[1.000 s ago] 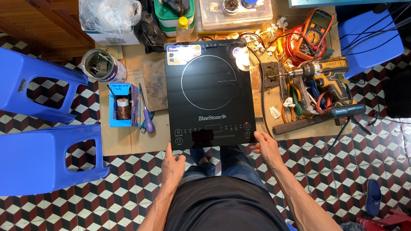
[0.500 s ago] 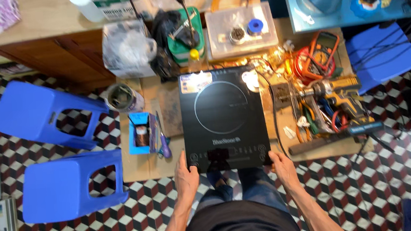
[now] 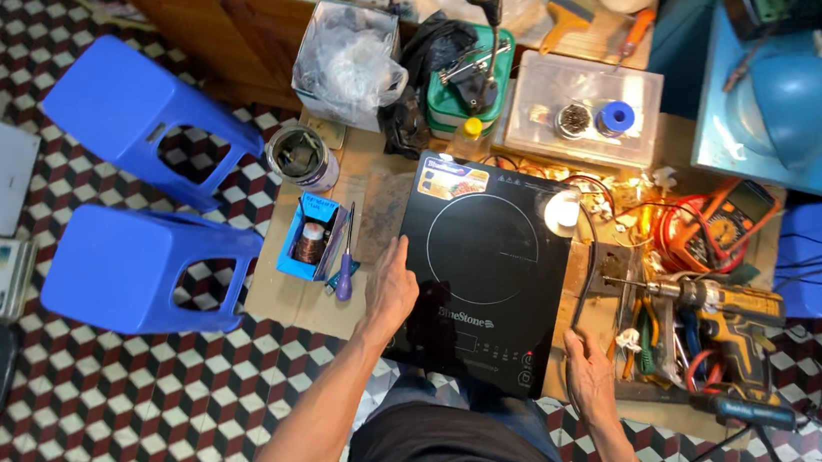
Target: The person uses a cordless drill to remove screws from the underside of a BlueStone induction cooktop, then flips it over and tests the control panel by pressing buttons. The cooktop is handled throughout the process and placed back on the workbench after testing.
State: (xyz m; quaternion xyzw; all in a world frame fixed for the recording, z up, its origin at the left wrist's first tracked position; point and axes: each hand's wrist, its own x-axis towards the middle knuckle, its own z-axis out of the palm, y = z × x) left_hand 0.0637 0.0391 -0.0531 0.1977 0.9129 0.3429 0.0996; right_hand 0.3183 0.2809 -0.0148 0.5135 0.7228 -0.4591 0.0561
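Observation:
A black induction cooktop (image 3: 491,263) lies flat on a low cardboard-covered table (image 3: 286,293), turned slightly clockwise. My left hand (image 3: 391,288) grips its left edge, fingers along the side. At the near right corner my right hand (image 3: 585,370) holds the cooktop's right edge. A lit white lamp bulb (image 3: 562,212) shines over the cooktop's far right corner. My dark-clothed lap shows below the table.
Two blue plastic stools (image 3: 148,261) stand on the left over a checkered floor. A blue box with a copper coil (image 3: 309,239) and a purple screwdriver (image 3: 344,268) lie left of the cooktop. A cordless drill (image 3: 731,316), multimeter (image 3: 741,219) and wires crowd the right. Containers line the far side.
The view has shifted and tilted. My left hand has slid from the near edge up along the cooktop's left side, and the cooktop now sits rotated; my right hand stays at the right edge.

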